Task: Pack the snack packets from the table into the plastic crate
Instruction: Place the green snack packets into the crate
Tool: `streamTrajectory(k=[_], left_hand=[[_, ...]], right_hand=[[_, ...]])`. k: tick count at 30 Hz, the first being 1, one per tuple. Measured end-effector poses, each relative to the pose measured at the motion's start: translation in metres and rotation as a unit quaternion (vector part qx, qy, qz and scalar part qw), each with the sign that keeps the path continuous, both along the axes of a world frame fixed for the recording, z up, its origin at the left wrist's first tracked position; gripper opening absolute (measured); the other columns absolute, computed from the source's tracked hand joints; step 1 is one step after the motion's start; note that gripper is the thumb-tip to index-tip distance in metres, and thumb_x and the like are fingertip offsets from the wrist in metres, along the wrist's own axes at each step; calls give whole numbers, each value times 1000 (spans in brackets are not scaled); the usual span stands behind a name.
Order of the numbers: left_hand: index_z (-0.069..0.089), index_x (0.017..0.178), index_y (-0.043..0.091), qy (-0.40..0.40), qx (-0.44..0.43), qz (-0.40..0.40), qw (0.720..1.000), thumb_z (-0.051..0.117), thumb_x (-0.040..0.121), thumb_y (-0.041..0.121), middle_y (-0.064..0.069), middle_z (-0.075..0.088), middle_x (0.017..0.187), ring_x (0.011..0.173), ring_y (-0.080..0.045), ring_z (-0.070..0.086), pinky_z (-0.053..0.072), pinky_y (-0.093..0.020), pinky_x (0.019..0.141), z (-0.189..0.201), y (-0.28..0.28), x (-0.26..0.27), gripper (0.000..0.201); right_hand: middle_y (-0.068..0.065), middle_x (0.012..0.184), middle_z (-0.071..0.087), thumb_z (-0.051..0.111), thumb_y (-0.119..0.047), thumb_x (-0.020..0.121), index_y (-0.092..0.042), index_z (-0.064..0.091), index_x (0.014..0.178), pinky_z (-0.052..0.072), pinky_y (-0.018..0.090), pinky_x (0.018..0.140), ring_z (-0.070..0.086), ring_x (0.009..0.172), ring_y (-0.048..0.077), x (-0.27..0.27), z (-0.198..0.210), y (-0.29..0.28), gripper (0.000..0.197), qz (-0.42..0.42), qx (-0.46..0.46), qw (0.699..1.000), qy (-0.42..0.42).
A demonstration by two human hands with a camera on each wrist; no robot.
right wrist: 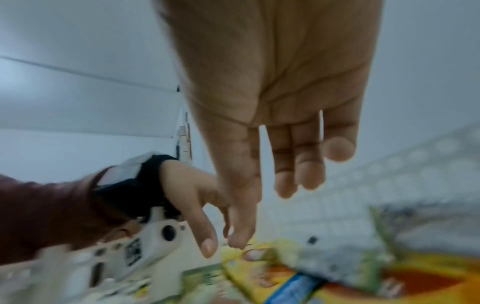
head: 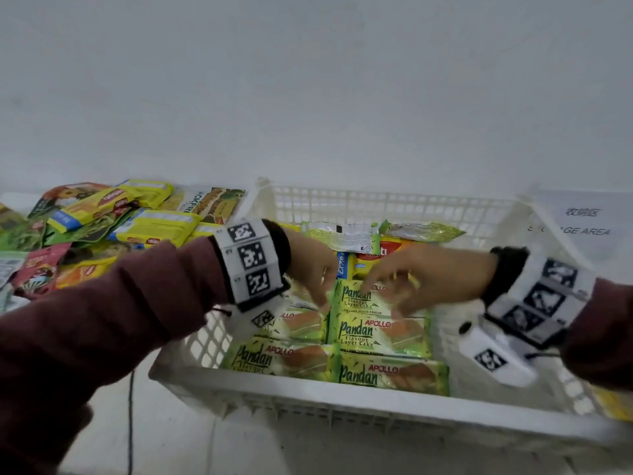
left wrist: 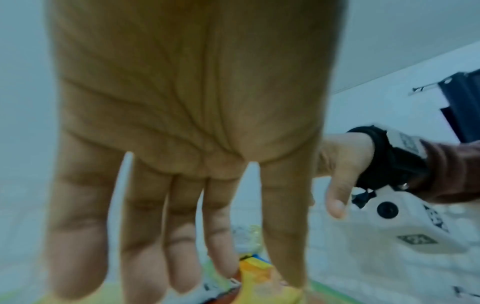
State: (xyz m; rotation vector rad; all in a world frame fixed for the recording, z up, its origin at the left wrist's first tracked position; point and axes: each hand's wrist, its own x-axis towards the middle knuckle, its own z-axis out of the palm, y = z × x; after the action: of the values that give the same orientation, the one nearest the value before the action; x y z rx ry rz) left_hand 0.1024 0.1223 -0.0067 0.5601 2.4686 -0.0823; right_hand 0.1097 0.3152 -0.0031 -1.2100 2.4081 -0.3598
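Note:
A white plastic crate (head: 342, 389) holds several green Pandan cake packets (head: 376, 334) in rows, with yellow and orange packets (head: 370, 258) behind them. Both hands reach down into the crate from either side. My left hand (head: 318, 289) has straight fingers touching the left edge of the topmost Pandan packet (head: 356, 298). My right hand (head: 394, 286) rests its straight fingers on the same packet's top. In the left wrist view the fingers (left wrist: 179, 257) point down at an orange packet (left wrist: 262, 277). The right wrist view shows loosely straight fingers (right wrist: 298, 170) above blurred packets (right wrist: 259, 273).
A pile of loose snack packets (head: 120, 221) lies on the table left of the crate. A paper sign reading STORAGE AREA (head: 575, 228) lies at the right. Another yellow packet (head: 613, 402) shows past the crate's right wall. A thin cable (head: 130, 423) runs down at the front left.

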Motion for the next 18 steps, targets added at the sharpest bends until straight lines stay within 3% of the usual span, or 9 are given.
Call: streamTrajectory(k=[2, 4, 6, 9, 14, 18], left_hand=[[57, 110, 9, 90, 45, 28, 995, 60, 87, 34, 5, 52, 87, 78, -11, 46, 34, -21, 67, 7, 4, -18, 34], [54, 116, 11, 150, 62, 47, 986, 59, 88, 32, 0, 56, 105, 93, -17, 50, 36, -24, 75, 7, 10, -34, 35], [50, 123, 10, 165, 49, 46, 984, 59, 89, 31, -5, 52, 126, 112, -22, 50, 40, -29, 87, 1, 16, -44, 41], [43, 132, 7, 173, 12, 36, 984, 59, 90, 24, -10, 45, 136, 123, -25, 45, 38, -31, 98, -10, 20, -53, 48], [50, 123, 13, 181, 27, 40, 982, 72, 78, 19, -8, 47, 127, 114, -25, 49, 42, -31, 88, -16, 11, -62, 50], [54, 117, 13, 198, 39, 35, 979, 67, 81, 14, -7, 53, 124, 109, -23, 53, 44, -30, 83, -16, 8, -64, 38]], right_hand=[[-5, 73, 51, 75, -15, 75, -25, 64, 102, 33, 11, 59, 47, 60, 1, -26, 12, 10, 31, -92, -52, 992, 67], [2, 87, 56, 72, -19, 78, -19, 64, 110, 35, 15, 63, 46, 63, 2, -50, 15, 16, 33, -158, -21, 975, 153], [4, 109, 57, 65, -26, 84, -19, 55, 122, 40, 27, 76, 51, 85, 10, -66, 12, 19, 40, -212, 72, 954, 200], [0, 131, 50, 59, -25, 88, -23, 45, 131, 44, 32, 87, 49, 117, 19, -79, 1, 22, 45, -248, 174, 923, 237], [3, 124, 56, 51, -27, 93, -21, 44, 130, 40, 28, 73, 56, 109, 22, -82, -13, 18, 38, -235, 225, 901, 287], [3, 107, 59, 52, -38, 92, -17, 58, 104, 38, 26, 66, 58, 97, 23, -81, -19, 19, 25, -235, 206, 912, 266]])
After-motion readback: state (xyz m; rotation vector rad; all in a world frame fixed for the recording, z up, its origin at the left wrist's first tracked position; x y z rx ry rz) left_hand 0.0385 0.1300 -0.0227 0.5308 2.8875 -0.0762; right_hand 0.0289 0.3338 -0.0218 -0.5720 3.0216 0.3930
